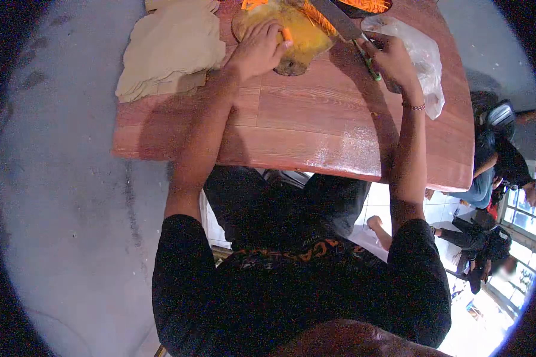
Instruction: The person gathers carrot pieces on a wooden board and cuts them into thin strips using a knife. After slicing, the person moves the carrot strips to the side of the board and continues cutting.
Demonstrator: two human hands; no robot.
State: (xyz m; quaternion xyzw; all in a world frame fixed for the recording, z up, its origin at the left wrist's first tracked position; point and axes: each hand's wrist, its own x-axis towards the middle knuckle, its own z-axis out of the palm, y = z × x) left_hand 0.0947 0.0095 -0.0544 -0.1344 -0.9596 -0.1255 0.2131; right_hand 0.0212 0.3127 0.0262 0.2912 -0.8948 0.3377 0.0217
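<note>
Pinning a carrot piece [287,35] flat to the yellow cutting board [292,38] at the table's [315,125] far edge, the left hand [257,50] presses with curled fingers. The piece is probably stiff, light and slick where cut, best held near its end. To the right, the right hand [393,59] closes on the green-handled knife [345,30], beside a plastic bag [420,56]. Shredded carrot [369,5] is cut off at the frame's top.

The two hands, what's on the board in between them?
In the head view, between the left hand and the right hand lie the yellow cutting board, orange carrot strips and the knife blade.
</note>
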